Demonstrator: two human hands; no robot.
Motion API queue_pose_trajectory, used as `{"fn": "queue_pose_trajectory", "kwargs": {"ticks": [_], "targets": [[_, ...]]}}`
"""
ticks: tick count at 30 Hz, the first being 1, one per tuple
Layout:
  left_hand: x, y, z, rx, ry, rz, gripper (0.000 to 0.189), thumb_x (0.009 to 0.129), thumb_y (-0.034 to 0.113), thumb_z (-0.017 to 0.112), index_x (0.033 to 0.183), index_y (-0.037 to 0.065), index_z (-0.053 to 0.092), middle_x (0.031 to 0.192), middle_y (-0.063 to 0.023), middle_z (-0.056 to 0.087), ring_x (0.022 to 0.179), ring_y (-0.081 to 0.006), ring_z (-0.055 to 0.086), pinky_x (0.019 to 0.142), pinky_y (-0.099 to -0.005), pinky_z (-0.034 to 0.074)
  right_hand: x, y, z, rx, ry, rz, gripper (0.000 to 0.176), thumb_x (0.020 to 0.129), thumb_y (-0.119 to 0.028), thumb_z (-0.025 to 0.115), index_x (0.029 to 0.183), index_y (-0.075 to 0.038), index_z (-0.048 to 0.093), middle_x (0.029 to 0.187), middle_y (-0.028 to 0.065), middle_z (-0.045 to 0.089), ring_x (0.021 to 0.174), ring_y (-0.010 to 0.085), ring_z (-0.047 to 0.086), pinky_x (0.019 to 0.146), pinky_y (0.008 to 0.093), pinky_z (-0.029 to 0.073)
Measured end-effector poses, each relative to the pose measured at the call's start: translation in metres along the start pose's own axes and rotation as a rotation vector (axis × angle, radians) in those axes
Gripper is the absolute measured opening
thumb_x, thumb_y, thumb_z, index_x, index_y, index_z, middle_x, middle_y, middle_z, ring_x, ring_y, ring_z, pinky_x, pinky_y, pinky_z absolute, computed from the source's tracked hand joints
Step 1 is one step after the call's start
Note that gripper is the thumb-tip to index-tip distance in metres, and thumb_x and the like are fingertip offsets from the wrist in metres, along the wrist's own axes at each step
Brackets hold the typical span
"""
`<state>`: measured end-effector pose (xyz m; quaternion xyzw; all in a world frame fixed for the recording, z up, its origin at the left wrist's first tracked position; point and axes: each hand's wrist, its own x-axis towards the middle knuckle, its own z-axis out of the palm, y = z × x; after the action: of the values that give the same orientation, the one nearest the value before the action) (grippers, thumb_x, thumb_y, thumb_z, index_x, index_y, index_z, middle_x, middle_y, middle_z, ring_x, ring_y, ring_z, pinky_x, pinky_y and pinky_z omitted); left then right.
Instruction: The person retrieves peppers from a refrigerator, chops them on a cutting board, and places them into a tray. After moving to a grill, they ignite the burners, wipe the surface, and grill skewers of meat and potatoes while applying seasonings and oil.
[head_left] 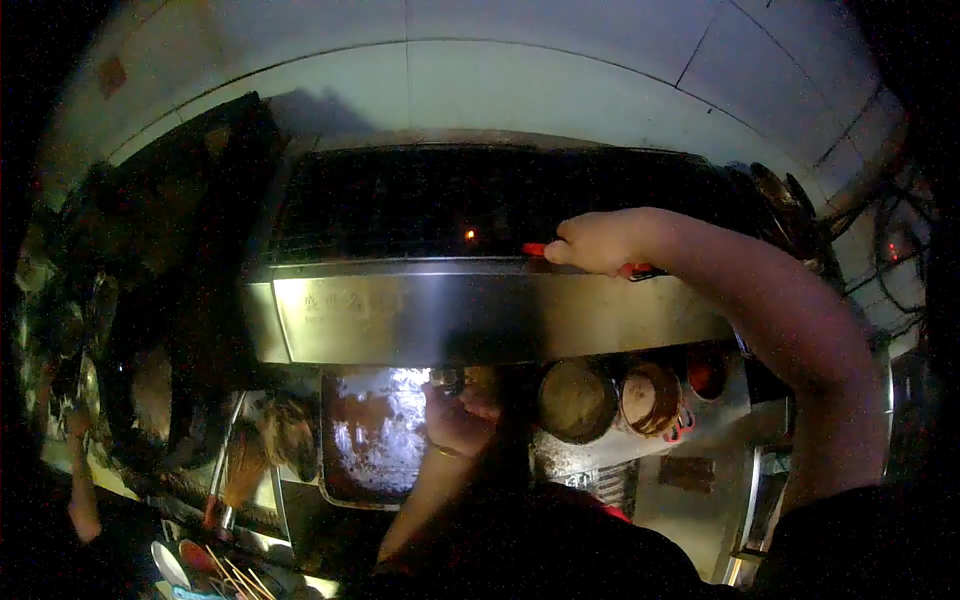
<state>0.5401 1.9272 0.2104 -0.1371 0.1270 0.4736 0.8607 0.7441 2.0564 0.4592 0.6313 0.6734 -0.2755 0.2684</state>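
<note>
My right hand [598, 240] is closed over a red-handled tool [535, 249] at the front edge of a dark grill [380, 205]. Red shows on both sides of the fist, but the tool's working end is hidden or lost in the dark. A small orange glow [470, 235] shows in the grill to the left of that hand. Lower down, my left hand [460, 418] is closed around a small dark object [447, 380] I cannot make out, just in front of the steel front panel [370, 305]. Bright light falls on the metal tray [372, 492] beside it.
Round pots [577, 402] and a reddish-brown container [650, 398] stand on the counter at right, near red-handled scissors [682, 425]. A brush [245, 465] lies left of the tray. Another person's arm [82, 490] shows at far left. Cables [890, 245] hang at right.
</note>
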Motion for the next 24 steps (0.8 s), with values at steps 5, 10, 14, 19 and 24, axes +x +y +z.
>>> {"fn": "queue_pose_trajectory", "kwargs": {"ticks": [5,10,14,19,24], "targets": [[0.0,0.01,-0.006,-0.23,-0.159,-0.241,0.043,0.082,0.049,0.053,0.097,0.009,0.055,0.057,0.0059,0.039,0.051,-0.0065,0.037,0.055,-0.0233,0.033,-0.001,0.001,0.007,0.07,0.057,-0.004,0.05,0.092,-0.044,0.037,0.097,0.003,0.049,0.064,0.0117,0.053,0.049,0.0233,0.054,0.05,0.0393,0.046],[0.004,0.012,-0.008,-0.27,-0.236,-0.332,0.041,0.082,0.047,0.053,0.098,0.009,0.054,0.056,0.0069,0.036,0.05,-0.0063,0.035,0.055,-0.0231,0.03,0.0,-0.003,0.005,0.096,0.021,0.039,0.05,0.091,-0.045,0.038,0.091,0.004,0.049,0.061,0.0108,0.053,0.048,0.0222,0.054,0.049,0.0389,0.047],[0.005,0.01,-0.021,-0.214,-0.154,-0.267,0.043,0.081,0.049,0.052,0.093,0.009,0.058,0.057,0.0054,0.04,0.052,-0.0071,0.038,0.054,-0.0232,0.031,-0.011,-0.012,0.004,0.101,0.06,0.053,0.055,0.092,-0.043,0.035,0.072,0.004,0.054,0.058,0.0133,0.056,0.051,0.0235,0.058,0.049,0.039,0.048],[-0.007,-0.009,-0.003,-0.183,0.032,-0.264,0.049,0.077,0.055,0.052,0.093,0.009,0.061,0.068,0.0013,0.053,0.056,-0.0097,0.047,0.058,-0.0257,0.04,-0.04,-0.049,-0.016,-0.17,-0.04,0.201,0.056,0.094,-0.041,0.032,0.071,0.004,0.058,0.062,0.0156,0.061,0.054,0.0257,0.061,0.054,0.0396,0.049],[-0.003,-0.025,-0.032,-0.239,-0.001,-0.234,0.051,0.075,0.059,0.048,0.091,0.011,0.06,0.065,-0.0009,0.054,0.055,-0.0126,0.05,0.058,-0.0282,0.042,-0.069,-0.051,-0.029,-0.124,-0.04,0.19,0.054,0.094,-0.043,0.032,0.082,0.004,0.058,0.069,0.014,0.062,0.056,0.0239,0.061,0.056,0.0387,0.05]]}}
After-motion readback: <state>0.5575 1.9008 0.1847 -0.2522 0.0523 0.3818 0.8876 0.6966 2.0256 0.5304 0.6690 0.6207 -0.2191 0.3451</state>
